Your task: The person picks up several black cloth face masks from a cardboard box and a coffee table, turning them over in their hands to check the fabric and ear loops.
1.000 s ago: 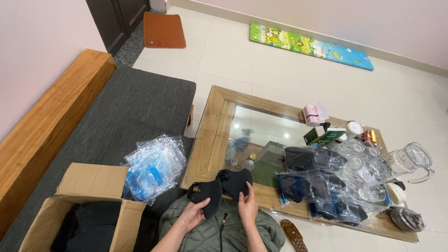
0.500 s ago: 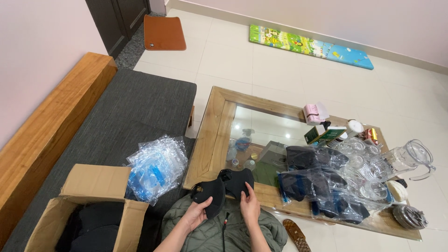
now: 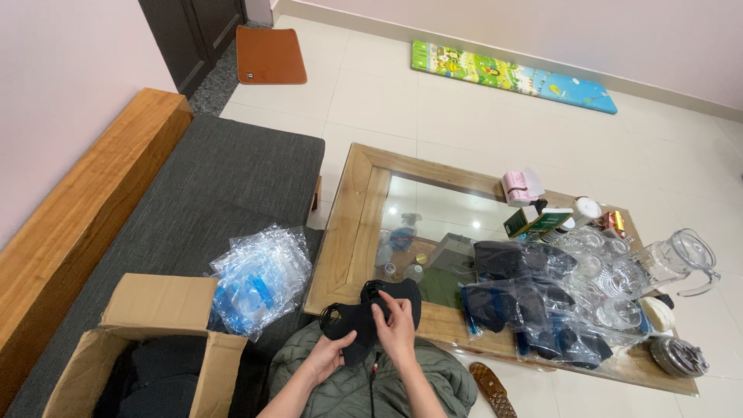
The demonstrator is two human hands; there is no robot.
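Note:
A black fabric piece point(image 3: 364, 316), folded over and with thin loops at its left end, lies over my lap. My left hand point(image 3: 326, 357) holds its lower left part from beneath. My right hand point(image 3: 396, 329) pinches its top middle with the fingertips. Both hands sit just in front of the near edge of a wooden coffee table with a glass top point(image 3: 350, 232). More black fabric pieces in clear plastic bags point(image 3: 526, 298) are piled on the table to my right.
An open cardboard box point(image 3: 135, 352) with dark items stands on the grey sofa point(image 3: 201, 193) at my left, next to a heap of empty clear bags point(image 3: 259, 275). Glass pitcher point(image 3: 677, 259), glasses, small boxes and tins crowd the table's right end. A sandal point(image 3: 491, 387) lies on the floor.
The black piece has been folded together: my hands have moved closer, the right one now on top of it, and it looks more compact than a second ago.

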